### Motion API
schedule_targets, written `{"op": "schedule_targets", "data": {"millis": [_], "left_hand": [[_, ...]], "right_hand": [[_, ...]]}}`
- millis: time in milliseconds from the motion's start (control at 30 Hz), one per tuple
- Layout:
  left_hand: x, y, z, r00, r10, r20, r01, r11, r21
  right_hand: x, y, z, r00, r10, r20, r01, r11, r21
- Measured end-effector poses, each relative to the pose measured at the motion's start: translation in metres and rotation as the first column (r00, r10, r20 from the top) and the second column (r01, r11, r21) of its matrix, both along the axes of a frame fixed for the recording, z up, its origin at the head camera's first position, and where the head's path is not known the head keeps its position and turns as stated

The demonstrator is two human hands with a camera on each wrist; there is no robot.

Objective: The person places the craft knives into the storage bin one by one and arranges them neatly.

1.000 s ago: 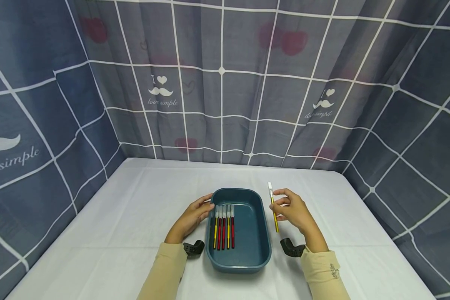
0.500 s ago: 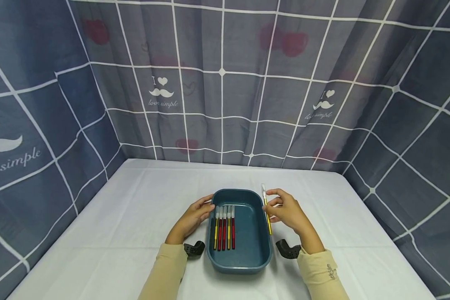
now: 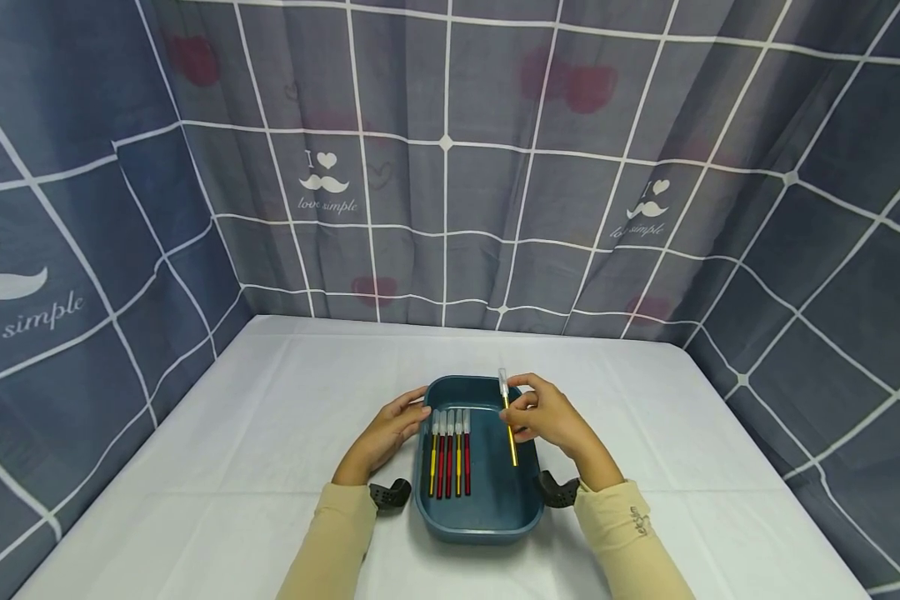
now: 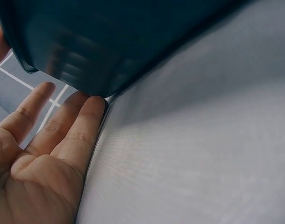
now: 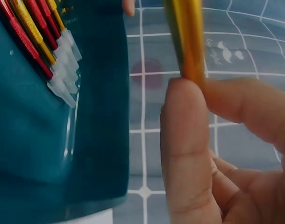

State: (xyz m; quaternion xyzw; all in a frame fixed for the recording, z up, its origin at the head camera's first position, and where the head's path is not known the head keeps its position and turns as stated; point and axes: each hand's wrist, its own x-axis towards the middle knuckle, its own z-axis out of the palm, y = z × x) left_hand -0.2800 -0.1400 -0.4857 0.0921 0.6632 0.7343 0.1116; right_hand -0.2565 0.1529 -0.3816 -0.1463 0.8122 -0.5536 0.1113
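Observation:
My right hand (image 3: 543, 412) pinches a yellow craft knife (image 3: 510, 429) with a clear cap between thumb and fingers. The knife stands over the right side of a blue-green tray (image 3: 483, 531), cap pointing away from me. Inside the tray, along its left side, several capped craft knives (image 3: 448, 458) lie in a parallel row, some red and some yellow. At the tray's left wall is my left hand (image 3: 382, 437), its fingers (image 4: 81, 135) nearly straight against the outside and the thumb at the rim. The right wrist view shows the held knife's handle (image 5: 191, 37) close up.
A white cloth (image 3: 232, 442) covers the table beneath the tray. Grey-blue checked curtains (image 3: 480, 192) hang behind the table and on both sides. Black wrist mounts (image 3: 557, 490) sit close to the tray's left and right edges.
My right hand has carried the yellow craft knife leftward, from beside the tray to over its right part. My left hand and the row of knives have stayed in place.

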Motion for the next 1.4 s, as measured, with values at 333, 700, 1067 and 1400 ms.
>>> {"op": "schedule_targets", "data": {"millis": [333,700,1067,1400], "left_hand": [[-0.002,0.000,-0.001,1.000,-0.022,-0.006,0.022,1.000,0.006],[-0.002,0.000,-0.004,1.000,-0.027,-0.009,0.027,1.000,-0.009],[-0.004,-0.001,-0.006,1.000,-0.030,-0.006,0.030,1.000,-0.004],[-0.003,-0.002,-0.003,0.999,-0.032,-0.008,0.032,0.999,0.003]], "right_hand": [[-0.005,-0.013,-0.009,0.997,0.009,0.080,-0.012,0.999,0.045],[-0.012,-0.031,-0.017,0.989,-0.057,0.133,0.039,0.989,0.140],[-0.019,-0.047,-0.021,0.983,-0.090,0.163,0.046,0.966,0.256],[-0.022,-0.058,-0.025,0.977,-0.098,0.191,0.023,0.932,0.362]]}}
